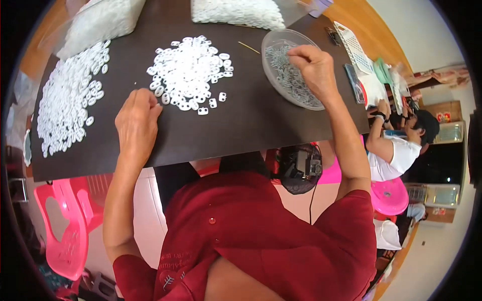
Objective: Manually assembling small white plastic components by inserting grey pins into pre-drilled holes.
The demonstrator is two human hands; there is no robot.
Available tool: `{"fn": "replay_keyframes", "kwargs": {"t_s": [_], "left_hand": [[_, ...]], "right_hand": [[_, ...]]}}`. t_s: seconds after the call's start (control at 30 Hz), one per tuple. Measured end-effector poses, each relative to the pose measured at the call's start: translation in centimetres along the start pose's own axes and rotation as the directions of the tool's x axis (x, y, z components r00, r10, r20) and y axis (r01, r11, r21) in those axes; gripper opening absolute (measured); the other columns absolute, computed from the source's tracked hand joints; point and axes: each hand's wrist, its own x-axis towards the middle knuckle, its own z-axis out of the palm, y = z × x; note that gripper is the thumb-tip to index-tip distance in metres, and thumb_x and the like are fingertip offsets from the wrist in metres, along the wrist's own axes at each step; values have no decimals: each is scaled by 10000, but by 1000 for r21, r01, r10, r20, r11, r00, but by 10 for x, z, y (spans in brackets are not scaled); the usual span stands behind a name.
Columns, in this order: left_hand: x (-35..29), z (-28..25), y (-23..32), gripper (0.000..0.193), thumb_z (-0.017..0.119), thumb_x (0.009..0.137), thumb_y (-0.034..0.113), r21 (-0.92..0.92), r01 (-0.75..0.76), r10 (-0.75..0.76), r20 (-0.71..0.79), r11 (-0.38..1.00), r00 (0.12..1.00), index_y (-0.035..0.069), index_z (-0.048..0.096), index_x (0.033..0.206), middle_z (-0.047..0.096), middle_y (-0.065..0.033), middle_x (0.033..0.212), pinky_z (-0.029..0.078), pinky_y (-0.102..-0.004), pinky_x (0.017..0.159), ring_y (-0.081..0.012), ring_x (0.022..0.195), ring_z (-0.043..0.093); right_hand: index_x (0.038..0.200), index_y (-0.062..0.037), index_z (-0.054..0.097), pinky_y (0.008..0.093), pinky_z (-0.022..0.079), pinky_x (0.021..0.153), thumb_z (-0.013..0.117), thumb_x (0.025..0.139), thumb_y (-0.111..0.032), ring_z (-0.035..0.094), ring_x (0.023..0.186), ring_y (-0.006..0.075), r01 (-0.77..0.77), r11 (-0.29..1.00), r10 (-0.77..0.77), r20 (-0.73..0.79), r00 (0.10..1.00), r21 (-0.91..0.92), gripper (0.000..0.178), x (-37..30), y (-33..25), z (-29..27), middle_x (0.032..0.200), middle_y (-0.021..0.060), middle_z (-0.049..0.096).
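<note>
My left hand (135, 119) rests low over the dark table, its fingers curled together. Whatever they hold, if anything, is hidden. Just right of it lies a heap of small white plastic pieces (187, 72) with holes, and a few loose ones (213, 103) lie at its near edge. My right hand (317, 71) is above a round clear plastic tub (269, 75), thumb and fingers pinched together. Inside the tub are many small silvery screws (288, 75). I cannot make out whether a screw is between the fingertips.
More white oval pieces (68, 103) spread over the left of the table (241, 125) beside a full clear bag (103, 25). Another bag (238, 11) stands at the back. A phone (355, 83) and white basket (353, 47) lie right, near another person (396, 153).
</note>
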Motion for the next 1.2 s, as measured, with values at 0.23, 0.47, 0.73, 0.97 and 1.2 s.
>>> {"fn": "replay_keyframes", "kwargs": {"t_s": [0.23, 0.47, 0.73, 0.97, 1.2], "left_hand": [[-18, -8, 9, 154, 632, 731, -45, -178, 59, -71, -62, 982, 996, -5, 555, 858, 540, -109, 748, 438, -323, 575, -244, 646, 557], [-30, -6, 18, 74, 639, 779, -16, -318, 154, -189, -82, 935, 979, -11, 587, 832, 534, -68, 708, 418, -262, 560, -145, 607, 506], [-32, -2, 13, 79, 657, 780, -6, -368, 132, -190, -125, 920, 974, -14, 593, 825, 536, -58, 702, 413, -245, 548, -130, 597, 497], [-41, -2, 5, 107, 648, 839, 93, -573, 241, -359, -99, 783, 928, 2, 593, 853, 579, -10, 734, 411, -210, 547, -81, 613, 501], [-31, -8, 28, 110, 620, 852, 83, -895, 435, -470, 343, 101, 814, -4, 598, 915, 608, -62, 741, 414, -196, 505, -86, 579, 541]], "right_hand": [[869, -32, 681, 320, 471, 709, 655, 723, -72, 616, 771, 237, -39, 996, 55, 197, 979, -85, 154, -4, 35, 29, 820, 120, 648], [814, -52, 660, 399, 457, 700, 612, 744, -100, 581, 791, 323, 200, 967, -170, 185, 968, -158, 97, 14, 42, 56, 785, 128, 626], [703, -31, 586, 430, 441, 669, 590, 737, -78, 567, 765, 351, 203, 959, -152, 246, 957, -199, 58, 20, 43, 61, 716, 145, 591], [796, -24, 552, 459, 435, 688, 561, 778, -71, 563, 775, 375, 351, 883, -265, 286, 921, -313, 51, 18, 45, 63, 782, 172, 595], [889, -14, 596, 241, 443, 682, 599, 808, -6, 548, 733, 106, 173, 985, -172, 86, 981, -4, 82, 3, -27, 25, 766, 49, 579]]}}
